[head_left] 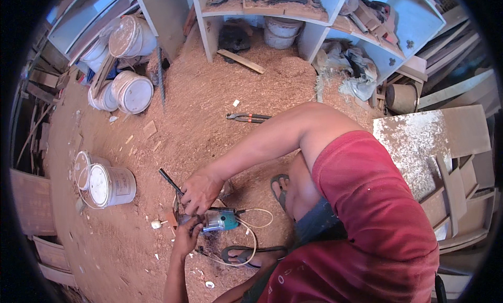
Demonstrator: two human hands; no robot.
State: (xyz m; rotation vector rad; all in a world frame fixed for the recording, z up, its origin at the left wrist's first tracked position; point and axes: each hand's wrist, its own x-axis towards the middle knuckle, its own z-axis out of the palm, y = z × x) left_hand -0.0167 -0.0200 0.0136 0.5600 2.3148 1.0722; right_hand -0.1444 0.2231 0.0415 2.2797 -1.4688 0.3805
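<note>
A power tool (222, 221) with a teal end and silver body lies on the shavings-covered ground, its pale cord looped beside it. My left hand (186, 236) is closed at the silver front end, with thumb and fingers bent against it. Above it, my right hand (201, 192) curls around a slim black tool (169, 180) that sticks out to the upper left. Its working end is hidden under my fingers. A small reddish-brown block (172, 219) sits by the tool's front, and a small white knob-like piece (156, 224) lies left of it. Pincers (246, 117) with orange marks rest farther off.
Lidded white buckets (112, 185) stand to the left, with more (133, 92) at the far left. An open shelf unit (262, 12) full of tools spans the far side. A paint-spotted board (414, 146) and wooden frames lie right. My sandalled feet (246, 255) flank the cord.
</note>
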